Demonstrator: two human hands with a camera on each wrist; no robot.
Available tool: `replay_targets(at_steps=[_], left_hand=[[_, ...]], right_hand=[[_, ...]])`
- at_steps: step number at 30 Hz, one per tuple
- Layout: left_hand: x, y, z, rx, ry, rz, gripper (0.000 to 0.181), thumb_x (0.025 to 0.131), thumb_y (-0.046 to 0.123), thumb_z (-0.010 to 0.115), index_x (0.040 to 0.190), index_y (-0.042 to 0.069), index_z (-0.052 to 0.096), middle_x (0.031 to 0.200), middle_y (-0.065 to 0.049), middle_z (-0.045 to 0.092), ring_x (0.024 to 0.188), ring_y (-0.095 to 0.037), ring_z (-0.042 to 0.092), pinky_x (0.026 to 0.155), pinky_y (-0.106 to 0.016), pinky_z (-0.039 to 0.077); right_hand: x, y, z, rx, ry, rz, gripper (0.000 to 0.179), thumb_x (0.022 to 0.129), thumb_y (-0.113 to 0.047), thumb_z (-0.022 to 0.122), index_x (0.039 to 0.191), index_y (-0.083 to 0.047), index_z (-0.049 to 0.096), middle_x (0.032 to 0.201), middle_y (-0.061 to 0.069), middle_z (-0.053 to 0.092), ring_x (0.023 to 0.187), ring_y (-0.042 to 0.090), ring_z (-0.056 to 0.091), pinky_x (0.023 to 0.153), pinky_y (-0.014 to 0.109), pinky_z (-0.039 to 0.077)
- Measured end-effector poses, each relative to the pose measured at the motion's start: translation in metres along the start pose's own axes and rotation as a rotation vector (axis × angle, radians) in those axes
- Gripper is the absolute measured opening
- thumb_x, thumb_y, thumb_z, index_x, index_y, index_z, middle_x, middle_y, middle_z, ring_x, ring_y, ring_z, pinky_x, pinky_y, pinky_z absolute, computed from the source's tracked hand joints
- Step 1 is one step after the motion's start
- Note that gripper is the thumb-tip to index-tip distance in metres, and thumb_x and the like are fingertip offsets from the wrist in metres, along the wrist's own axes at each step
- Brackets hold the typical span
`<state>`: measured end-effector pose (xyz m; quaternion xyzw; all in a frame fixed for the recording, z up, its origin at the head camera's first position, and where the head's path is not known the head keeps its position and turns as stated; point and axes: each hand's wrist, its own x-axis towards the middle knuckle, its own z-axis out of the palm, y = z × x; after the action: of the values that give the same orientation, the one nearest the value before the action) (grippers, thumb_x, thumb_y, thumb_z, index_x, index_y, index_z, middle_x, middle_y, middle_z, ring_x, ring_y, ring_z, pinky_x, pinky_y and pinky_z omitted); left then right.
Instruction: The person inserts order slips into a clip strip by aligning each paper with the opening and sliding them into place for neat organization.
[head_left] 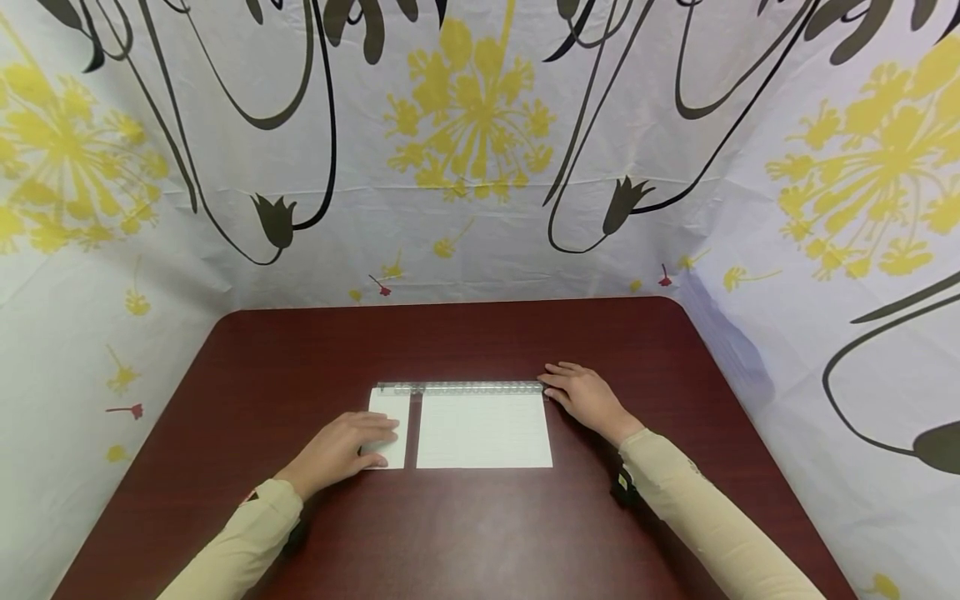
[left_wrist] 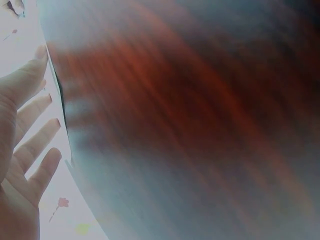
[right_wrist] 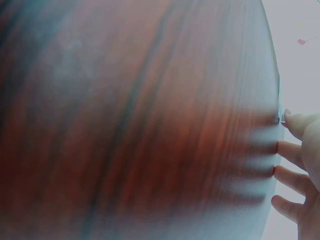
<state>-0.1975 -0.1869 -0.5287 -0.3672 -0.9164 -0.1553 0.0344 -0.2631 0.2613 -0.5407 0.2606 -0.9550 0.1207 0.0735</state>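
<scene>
My left hand (head_left: 345, 446) rests on a narrow white paper piece (head_left: 397, 425), its fingers stretched across the left part. To the right, past a thin gap showing dark tabletop, lies a wider white sheet of paper (head_left: 484, 429), faintly lined. Along the top edges of both runs a clear plastic strip (head_left: 480, 387) with small, evenly spaced marks. My right hand (head_left: 588, 398) lies at the strip's right end, fingertips touching it there. In the left wrist view the left fingers (left_wrist: 42, 132) are fairly straight and spread. Spread fingers (right_wrist: 292, 180) also show in the right wrist view.
Everything lies on a dark red-brown wooden table (head_left: 480, 533) with rounded far corners. White cloth (head_left: 480, 250) printed with yellow and dark flowers hangs behind and on both sides. A small black device (head_left: 622, 486) sits under the right wrist.
</scene>
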Motion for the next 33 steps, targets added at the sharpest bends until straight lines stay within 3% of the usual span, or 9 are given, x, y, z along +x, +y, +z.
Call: replay_targets(at_steps=[33], left_hand=[[0.0029, 0.0028, 0.0016, 0.02, 0.017, 0.044, 0.039, 0.083, 0.033, 0.078, 0.118, 0.016, 0.073, 0.132, 0.001, 0.068, 0.126, -0.022, 0.061, 0.103, -0.046, 0.05]], right_hand=[[-0.0013, -0.0025, -0.0029, -0.01, -0.02, 0.016, 0.037, 0.096, -0.025, 0.064, 0.131, -0.012, 0.065, 0.14, 0.014, 0.06, 0.132, 0.036, 0.055, 0.109, 0.054, 0.045]])
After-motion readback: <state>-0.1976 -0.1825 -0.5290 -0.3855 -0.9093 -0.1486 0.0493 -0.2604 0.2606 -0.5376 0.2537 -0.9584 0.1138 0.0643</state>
